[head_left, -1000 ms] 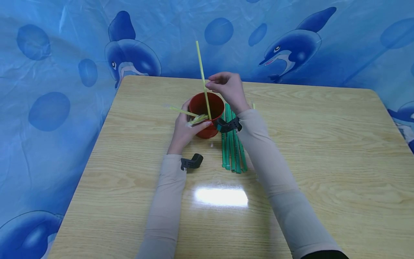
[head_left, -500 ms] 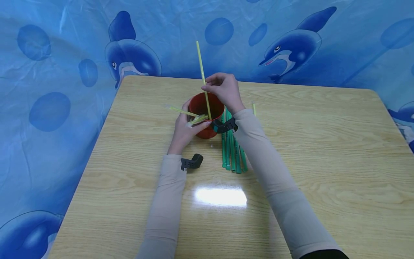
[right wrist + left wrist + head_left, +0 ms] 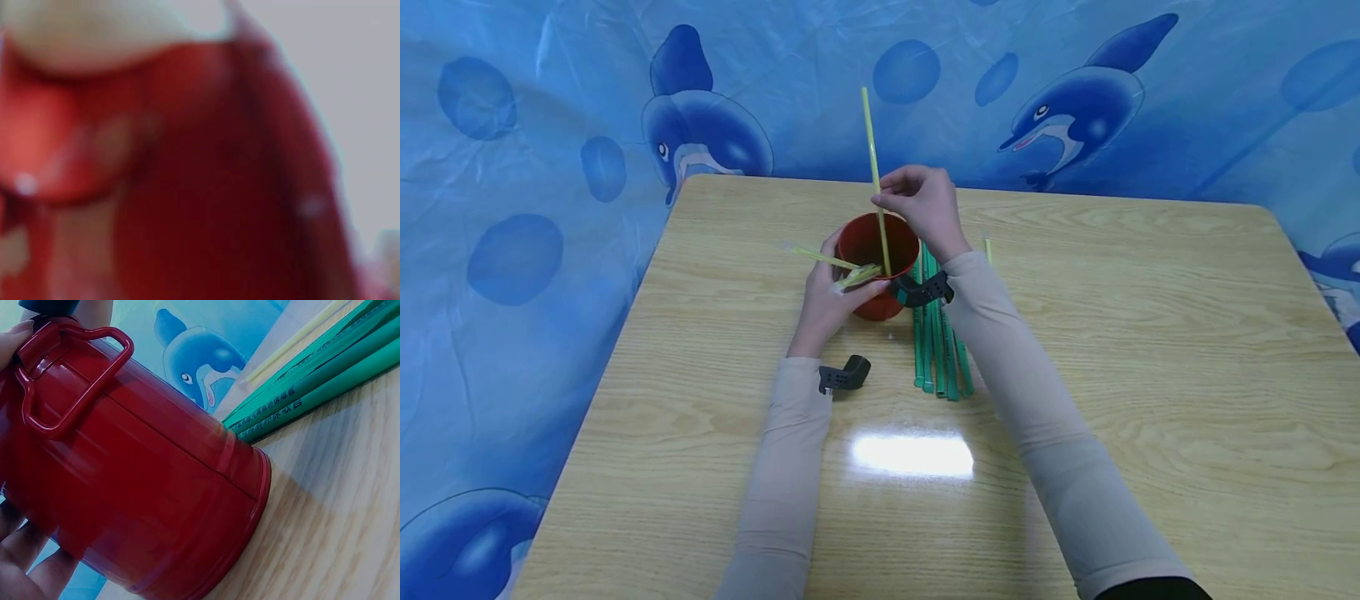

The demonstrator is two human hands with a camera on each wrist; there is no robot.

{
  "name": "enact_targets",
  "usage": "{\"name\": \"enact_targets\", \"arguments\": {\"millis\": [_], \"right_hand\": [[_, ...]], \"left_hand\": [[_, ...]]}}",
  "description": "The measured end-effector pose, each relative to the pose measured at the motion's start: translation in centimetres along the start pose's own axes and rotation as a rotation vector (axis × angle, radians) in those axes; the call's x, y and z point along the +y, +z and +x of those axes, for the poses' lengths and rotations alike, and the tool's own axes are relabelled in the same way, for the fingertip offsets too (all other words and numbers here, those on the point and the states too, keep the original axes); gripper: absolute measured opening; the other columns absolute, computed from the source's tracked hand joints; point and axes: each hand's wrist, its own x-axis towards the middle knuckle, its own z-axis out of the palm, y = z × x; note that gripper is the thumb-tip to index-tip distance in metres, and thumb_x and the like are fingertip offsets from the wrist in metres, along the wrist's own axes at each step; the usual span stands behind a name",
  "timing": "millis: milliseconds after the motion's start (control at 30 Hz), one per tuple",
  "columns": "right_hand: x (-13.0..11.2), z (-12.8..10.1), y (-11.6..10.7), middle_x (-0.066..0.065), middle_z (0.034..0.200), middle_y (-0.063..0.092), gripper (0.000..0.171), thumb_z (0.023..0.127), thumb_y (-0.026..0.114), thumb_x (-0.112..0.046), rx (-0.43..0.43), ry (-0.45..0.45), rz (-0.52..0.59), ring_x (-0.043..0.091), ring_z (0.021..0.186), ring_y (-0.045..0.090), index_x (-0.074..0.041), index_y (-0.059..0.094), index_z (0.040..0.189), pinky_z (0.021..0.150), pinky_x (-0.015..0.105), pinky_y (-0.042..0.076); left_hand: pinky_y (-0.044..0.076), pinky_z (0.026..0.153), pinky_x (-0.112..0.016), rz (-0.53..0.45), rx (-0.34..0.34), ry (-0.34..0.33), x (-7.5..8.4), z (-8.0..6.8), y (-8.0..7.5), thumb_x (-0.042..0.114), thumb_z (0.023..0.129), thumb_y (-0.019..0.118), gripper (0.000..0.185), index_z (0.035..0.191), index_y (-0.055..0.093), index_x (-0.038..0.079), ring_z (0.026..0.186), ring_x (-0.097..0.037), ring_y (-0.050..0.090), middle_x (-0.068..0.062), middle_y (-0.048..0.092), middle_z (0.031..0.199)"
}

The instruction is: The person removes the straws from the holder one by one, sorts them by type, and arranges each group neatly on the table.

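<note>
My left hand [image 3: 823,312] grips a red metal bucket [image 3: 880,309] round its near left side, thumb at the rim. In the left wrist view the bucket [image 3: 150,469] has a wire handle [image 3: 78,381] on its side and leans. A yellow straw [image 3: 871,142] stands in the bucket, and my right hand [image 3: 925,204] pinches it just above the mouth between thumb and fingers. More yellow straws in a clear wrapper [image 3: 859,276] lie across the rim by my left thumb. The right wrist view is a blur of the red bucket [image 3: 206,200].
Several green wrapped straws [image 3: 943,367] lie side by side on the wooden table [image 3: 1135,375], right of the bucket. Another yellow straw [image 3: 988,248] shows partly behind my right forearm. A blue dolphin-print sheet [image 3: 820,83] hangs beyond the table's far edge.
My right hand has moved slightly left and pinched the upright yellow straw, whose top has since risen a little and shifted right. My left hand and the bucket have stayed in place.
</note>
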Motion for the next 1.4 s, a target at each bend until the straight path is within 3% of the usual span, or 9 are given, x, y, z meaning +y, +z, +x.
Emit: {"name": "enact_targets", "arguments": {"millis": [333, 600, 1100, 1400], "right_hand": [[-0.5, -0.2, -1.0, 0.011, 0.091, 0.067, 0.02, 0.084, 0.07, -0.007, 0.039, -0.039, 0.09, 0.019, 0.084, 0.063, 0.003, 0.069, 0.102, 0.081, 0.027, 0.053], [-1.2, -0.8, -1.9, 0.007, 0.086, 0.066, 0.02, 0.084, 0.07, -0.007, 0.067, -0.066, 0.142, 0.019, 0.083, 0.061, 0.004, 0.069, 0.101, 0.08, 0.029, 0.052], [-3.1, -1.9, -3.8, 0.002, 0.081, 0.066, 0.015, 0.079, 0.074, -0.002, 0.156, -0.142, 0.291, 0.02, 0.081, 0.062, 0.001, 0.07, 0.094, 0.078, 0.03, 0.051], [-4.2, -2.5, -4.6, 0.003, 0.08, 0.067, 0.013, 0.079, 0.073, 0.001, 0.186, -0.18, 0.348, 0.02, 0.082, 0.062, 0.0, 0.071, 0.092, 0.08, 0.03, 0.051]], "left_hand": [[0.039, 0.103, -0.034, -0.055, -0.007, 0.007, -0.2, 0.2, 0.0, 0.003, 0.08, 0.072, 0.077, 0.144, 0.029, 0.004, 0.128, -0.022, 0.041, -0.012, 0.043, 0.14], [0.041, 0.102, -0.033, -0.049, 0.014, 0.04, -3.1, 1.0, 0.0, 0.012, 0.079, 0.076, 0.078, 0.144, 0.031, 0.013, 0.126, -0.015, 0.042, -0.004, 0.046, 0.138], [0.043, 0.1, -0.034, -0.075, 0.014, 0.043, -3.0, 0.9, 0.1, 0.011, 0.079, 0.076, 0.079, 0.144, 0.032, 0.013, 0.125, -0.015, 0.042, -0.003, 0.046, 0.138], [0.043, 0.099, -0.033, -0.072, 0.009, 0.005, -2.6, 0.9, 0.1, 0.01, 0.078, 0.076, 0.08, 0.145, 0.031, 0.013, 0.125, -0.016, 0.042, -0.004, 0.045, 0.139]]}}
